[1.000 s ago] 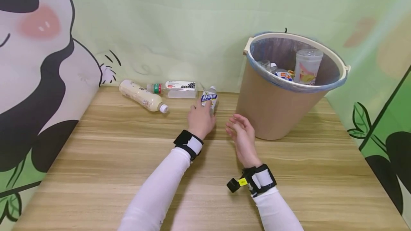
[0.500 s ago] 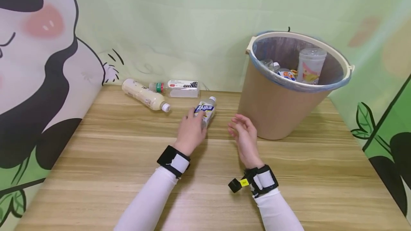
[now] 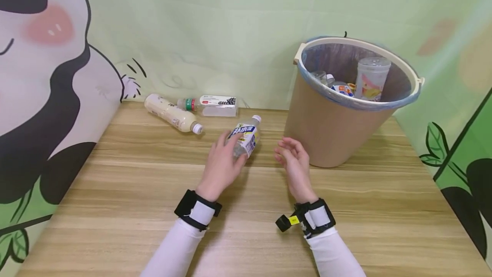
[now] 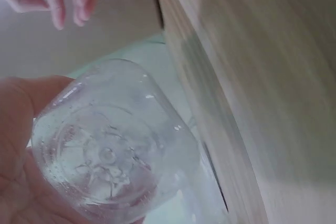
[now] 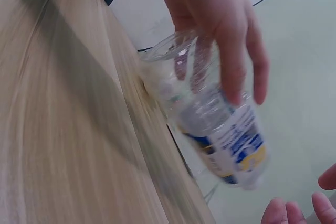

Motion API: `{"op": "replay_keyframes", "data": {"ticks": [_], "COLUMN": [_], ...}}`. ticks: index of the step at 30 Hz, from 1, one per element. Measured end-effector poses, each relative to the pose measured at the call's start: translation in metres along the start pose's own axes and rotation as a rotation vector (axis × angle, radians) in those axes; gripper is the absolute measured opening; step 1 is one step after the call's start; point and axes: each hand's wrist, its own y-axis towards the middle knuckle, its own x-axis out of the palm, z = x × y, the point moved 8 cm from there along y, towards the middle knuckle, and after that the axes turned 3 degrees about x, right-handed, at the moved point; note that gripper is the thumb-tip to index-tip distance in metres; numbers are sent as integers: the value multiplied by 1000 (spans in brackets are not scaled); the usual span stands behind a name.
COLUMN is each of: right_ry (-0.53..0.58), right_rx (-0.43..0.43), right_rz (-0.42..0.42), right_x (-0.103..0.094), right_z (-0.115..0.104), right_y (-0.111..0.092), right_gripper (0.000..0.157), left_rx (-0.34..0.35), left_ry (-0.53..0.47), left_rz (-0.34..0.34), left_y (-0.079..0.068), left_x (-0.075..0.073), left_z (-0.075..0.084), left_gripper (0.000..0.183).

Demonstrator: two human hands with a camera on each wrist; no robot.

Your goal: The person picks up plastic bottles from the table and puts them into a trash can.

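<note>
Wood-grain table (image 3: 246, 243), my left hand (image 3: 220, 168) gripping a clear bottle (image 3: 248, 137), my right hand (image 3: 297, 166) relaxed near the bin (image 3: 323, 127)

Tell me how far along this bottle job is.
Apparently done: a clear container and a labelled item already sit inside the lined bin.

In hand: the left hand grips the blue-and-white-labelled bottle; the right hand, near the bin, holds nothing.

Probably left: the cream-coloured bottle and the clear bottle, both lying on the table.
</note>
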Motion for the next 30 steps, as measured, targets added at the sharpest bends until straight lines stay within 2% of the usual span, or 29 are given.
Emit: {"op": "replay_keyframes", "data": {"ticks": [5, 8, 11, 15, 18, 21, 26, 30], "right_ry": [-28, -50, -80, -92, -60, -11, 40, 35], "right_rx": [-21, -49, -75, -76, -51, -30, -16, -22], "right_rz": [1, -3, -3, -30, -60, -87, -137, -159], "right_x": [1, 3, 5, 11, 17, 22, 26, 28], "right_z": [-1, -2, -2, -4, -6, -8, -11, -13], "right_y": [-1, -1, -2, -4, -7, -10, -13, -15], "right_gripper": [37, 36, 37, 40, 40, 41, 46, 50], "left_rx": [57, 95, 106, 94, 68, 27, 13, 40], "left_ry": [-104, -200, -318, -464, -545, -622, -687, -719], "left_rz": [73, 130, 155, 160, 165, 150, 112, 101], "left_y": [-2, -2, -3, -6, -9, -12, -15, -15], "left_x": [-12, -22, -25, -26, -24, -29, -36, -25], "left_z": [13, 22, 26, 31, 32, 42, 59, 58], "left_gripper": [57, 56, 55, 54, 55, 55, 55, 55]}}
